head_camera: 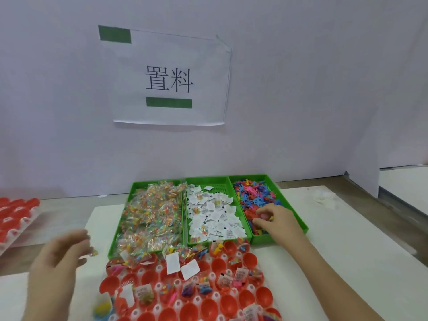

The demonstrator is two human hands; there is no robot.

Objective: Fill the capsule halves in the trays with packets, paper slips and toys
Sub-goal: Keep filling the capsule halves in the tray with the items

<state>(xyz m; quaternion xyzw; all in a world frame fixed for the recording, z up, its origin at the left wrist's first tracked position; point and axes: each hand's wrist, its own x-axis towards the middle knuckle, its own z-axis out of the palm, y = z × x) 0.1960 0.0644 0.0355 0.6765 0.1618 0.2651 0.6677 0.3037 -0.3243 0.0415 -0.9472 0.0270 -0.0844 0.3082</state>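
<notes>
A white tray (159, 268) of red capsule halves (218, 265) lies at the front centre; several halves hold packets, paper slips and small toys, others stand bare. Behind it sit three green bins: candy packets (150, 216) on the left, paper slips (213, 214) in the middle, coloured plastic toys (252, 195) on the right. My right hand (280, 220) reaches into the toy bin, and its curled fingers pinch a pink toy (262, 215). My left hand (62, 253) hovers blurred to the left of the tray, fingers stretched out. A small packet (93, 252) shows just off its fingertips.
A second tray of closed red capsules (14, 216) sits at the far left edge. A white mat (347, 239) covers the table. A white partition with a paper sign (169, 82) stands close behind the bins. A crumpled white item (324, 196) lies at the right.
</notes>
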